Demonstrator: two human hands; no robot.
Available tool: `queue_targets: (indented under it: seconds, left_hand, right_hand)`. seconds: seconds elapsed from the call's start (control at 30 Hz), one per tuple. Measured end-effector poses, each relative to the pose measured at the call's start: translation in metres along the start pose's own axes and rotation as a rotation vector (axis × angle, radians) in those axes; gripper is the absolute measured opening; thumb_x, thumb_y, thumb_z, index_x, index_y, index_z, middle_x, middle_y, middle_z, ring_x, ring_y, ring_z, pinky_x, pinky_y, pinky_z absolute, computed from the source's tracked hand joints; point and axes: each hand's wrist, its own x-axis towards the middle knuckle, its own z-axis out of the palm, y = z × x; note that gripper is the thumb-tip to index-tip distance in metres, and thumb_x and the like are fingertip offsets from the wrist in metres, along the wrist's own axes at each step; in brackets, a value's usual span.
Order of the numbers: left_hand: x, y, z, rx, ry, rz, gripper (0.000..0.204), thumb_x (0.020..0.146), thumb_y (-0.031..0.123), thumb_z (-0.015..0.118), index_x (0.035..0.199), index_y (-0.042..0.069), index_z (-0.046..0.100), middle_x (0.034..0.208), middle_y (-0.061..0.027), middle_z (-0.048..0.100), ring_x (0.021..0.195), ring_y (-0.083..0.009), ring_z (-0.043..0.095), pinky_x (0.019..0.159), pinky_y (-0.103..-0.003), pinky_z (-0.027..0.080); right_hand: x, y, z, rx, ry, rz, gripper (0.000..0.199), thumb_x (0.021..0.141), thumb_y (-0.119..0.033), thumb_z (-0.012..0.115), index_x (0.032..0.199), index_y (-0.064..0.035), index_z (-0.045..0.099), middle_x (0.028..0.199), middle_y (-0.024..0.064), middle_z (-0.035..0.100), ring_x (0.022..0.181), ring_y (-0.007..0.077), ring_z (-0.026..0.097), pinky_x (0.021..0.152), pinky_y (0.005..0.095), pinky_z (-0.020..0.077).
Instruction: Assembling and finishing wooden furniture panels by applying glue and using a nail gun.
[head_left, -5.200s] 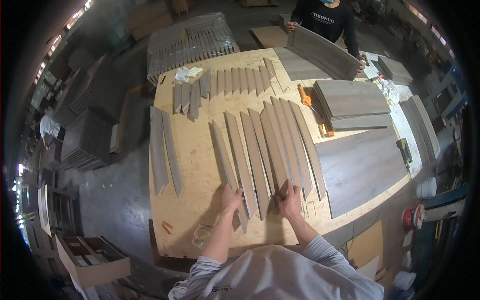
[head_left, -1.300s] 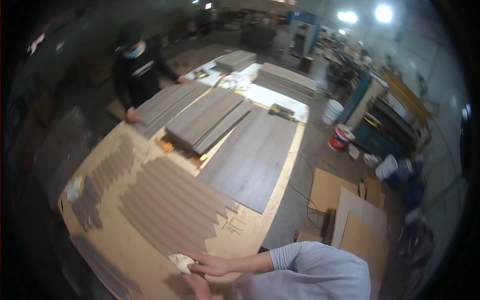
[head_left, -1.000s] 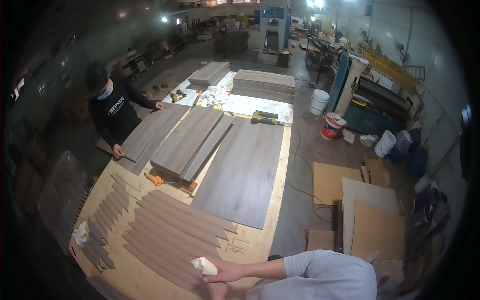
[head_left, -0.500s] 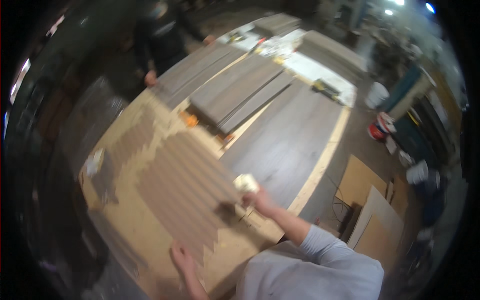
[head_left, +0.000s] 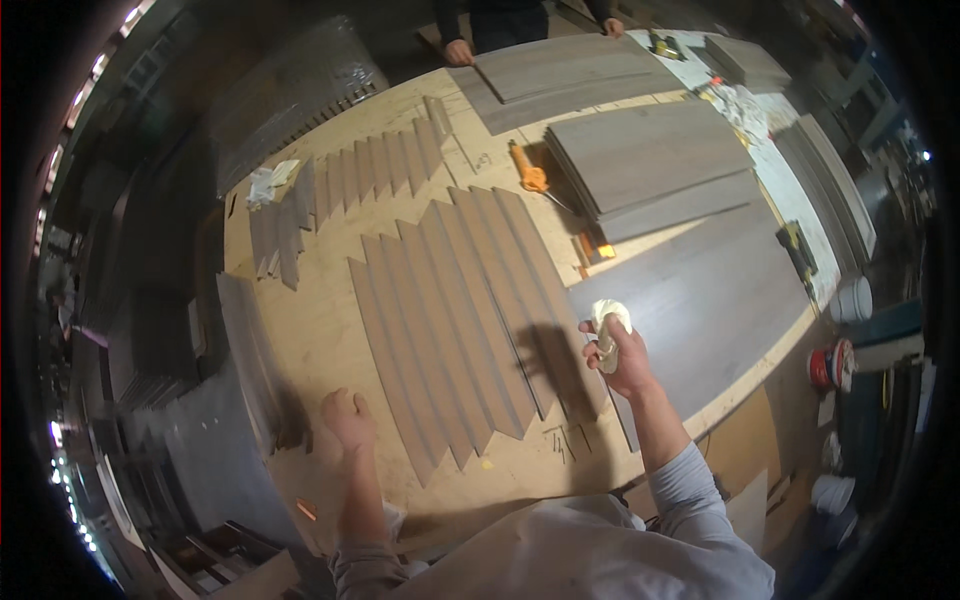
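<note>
My right hand is closed round a crumpled cream cloth, held above the edge of a wide grey-brown board. Its shadow falls across a row of wood-grain strips with pointed, staggered ends, laid side by side on the pale wooden table. Left of these strips, my left hand is low over the tabletop. It holds nothing, its fingers short in view and slightly apart. Narrow dark strips lie beyond it along the table's left edge.
An orange tool lies beside stacked boards. Shorter strips and a crumpled wrapper are at the far left. Across the table, another person's hand touches a board. Buckets stand on the floor at right.
My view has swung left, so the table sits more squarely before me. My right hand still grips the cloth. My left hand is now further from the strips' near ends.
</note>
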Motion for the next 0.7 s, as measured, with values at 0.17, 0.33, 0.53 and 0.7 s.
queue_targets:
  seconds: [0.17,0.33,0.53,0.7]
  left_hand:
    - [0.069,0.023,0.026,-0.048,-0.052,0.050,0.039,0.091,0.017,0.067,0.126,0.001,0.059,0.132,-0.0197,0.057,0.126,-0.0408,0.050,0.106,-0.055,0.038]
    - [0.128,0.046,0.053,-0.022,-0.081,0.057,0.045,0.093,0.020,0.064,0.133,0.002,0.056,0.142,-0.0188,0.051,0.134,-0.0401,0.045,0.113,-0.054,0.033]
    - [0.136,0.055,0.049,-0.092,-0.155,-0.041,0.042,0.091,0.017,0.061,0.131,0.003,0.059,0.145,-0.0208,0.049,0.138,-0.0417,0.042,0.115,-0.057,0.031]
    - [0.138,0.047,0.051,-0.115,-0.176,-0.049,0.044,0.089,0.014,0.059,0.131,0.002,0.059,0.144,-0.0247,0.049,0.135,-0.0472,0.044,0.114,-0.060,0.031]
  right_hand:
    - [0.084,-0.006,0.036,-0.135,-0.139,-0.026,0.037,0.106,-0.045,0.054,0.130,-0.0159,0.055,0.089,0.0048,0.058,0.063,0.0116,0.052,0.050,0.0264,0.0402]
    - [0.209,-0.035,0.103,-0.157,-0.159,-0.018,0.033,0.107,-0.040,0.054,0.129,-0.0169,0.059,0.084,-0.0002,0.055,0.060,0.0091,0.046,0.050,0.0247,0.0335]
    - [0.382,-0.059,0.198,-0.515,-0.043,-0.315,0.040,0.103,-0.044,0.059,0.123,-0.0098,0.067,0.081,-0.0013,0.055,0.059,0.0084,0.042,0.050,0.0270,0.0343]
    - [0.496,-0.076,0.259,-0.802,0.050,-0.516,0.053,0.096,-0.049,0.065,0.127,-0.0064,0.070,0.074,-0.0012,0.055,0.060,0.0078,0.045,0.051,0.0279,0.0354]
